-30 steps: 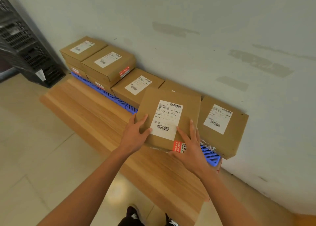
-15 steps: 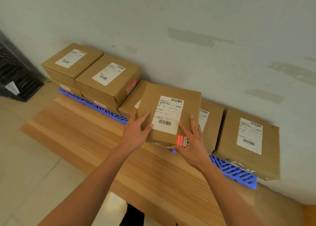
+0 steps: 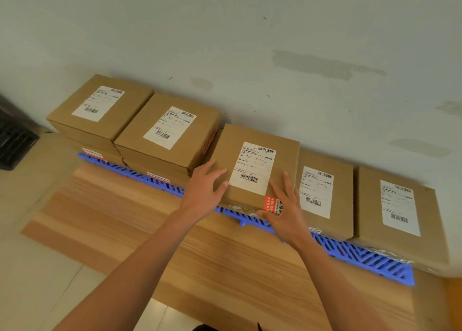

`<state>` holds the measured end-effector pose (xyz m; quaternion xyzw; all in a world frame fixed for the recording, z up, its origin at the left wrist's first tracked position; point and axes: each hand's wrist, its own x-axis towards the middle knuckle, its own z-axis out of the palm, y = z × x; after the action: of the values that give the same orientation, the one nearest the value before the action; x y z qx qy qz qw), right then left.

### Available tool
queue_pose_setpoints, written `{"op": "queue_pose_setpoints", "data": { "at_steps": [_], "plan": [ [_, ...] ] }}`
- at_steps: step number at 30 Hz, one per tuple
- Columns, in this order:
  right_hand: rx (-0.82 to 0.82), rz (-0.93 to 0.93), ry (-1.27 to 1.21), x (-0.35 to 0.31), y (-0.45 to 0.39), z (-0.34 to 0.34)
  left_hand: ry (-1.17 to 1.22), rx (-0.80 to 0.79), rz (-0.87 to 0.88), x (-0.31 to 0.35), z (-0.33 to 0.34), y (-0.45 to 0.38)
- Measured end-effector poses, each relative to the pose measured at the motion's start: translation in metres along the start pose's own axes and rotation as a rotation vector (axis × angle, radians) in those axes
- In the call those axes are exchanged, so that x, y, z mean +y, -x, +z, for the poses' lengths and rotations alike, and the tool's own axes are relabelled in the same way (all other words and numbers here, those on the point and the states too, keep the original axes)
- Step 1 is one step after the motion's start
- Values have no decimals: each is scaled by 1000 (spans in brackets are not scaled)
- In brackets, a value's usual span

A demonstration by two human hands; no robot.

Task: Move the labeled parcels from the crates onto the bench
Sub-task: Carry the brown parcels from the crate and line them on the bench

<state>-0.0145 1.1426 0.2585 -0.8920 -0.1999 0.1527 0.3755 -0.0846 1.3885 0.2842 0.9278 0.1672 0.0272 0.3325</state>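
Parcel: middle parcel (image 3: 252, 165) is sitting in the row on the blue rack (image 3: 355, 255), just behind the bench (image 3: 225, 260), label facing up, between a stack on its left and a flat parcel on its right.
Left hand: left hand (image 3: 203, 194) is gripping the parcel's left near corner, fingers spread on top, thumb on the top face by the label.
Right hand: right hand (image 3: 285, 212) is pressing the right near corner, fingers spread flat on top, thumb tucking under the front edge by the red sticker (image 3: 271, 203).
Progress: nothing is lying on the bench yet, so the job is looking barely begun; this one looks like the first in hand.
Left to move: left stack (image 3: 100, 115), second stack (image 3: 170, 135), fourth parcel (image 3: 325, 193) and end parcel (image 3: 397, 210) are all waiting against the wall; lower boxes are showing under both stacks.
Surface: bench is running wide, pale wood grain along its length, plenty of room in front of the row.
Room: wall (image 3: 275, 55) is showing patched, scuffed paint; tiled floor (image 3: 37, 268) is lying below, and a black crate (image 3: 15, 143) is peeking in at far left.
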Motion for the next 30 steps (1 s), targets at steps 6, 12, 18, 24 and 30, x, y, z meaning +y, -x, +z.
{"op": "queue_pose_setpoints", "data": {
  "at_steps": [6,12,18,24,30],
  "plan": [
    [11,3,13,-4,-19,11,-210,152,98,-30,-27,-17],
    [-33,-14,154,-10,-33,14,-448,31,31,-58,-40,-34],
    [28,-95,351,-17,-35,22,-482,46,53,-57,-39,-36],
    [-30,-146,488,-22,-40,21,-507,27,51,-59,-39,-37],
    [-90,-102,617,-27,-46,20,-504,10,37,-58,-37,-39]
  ]
}}
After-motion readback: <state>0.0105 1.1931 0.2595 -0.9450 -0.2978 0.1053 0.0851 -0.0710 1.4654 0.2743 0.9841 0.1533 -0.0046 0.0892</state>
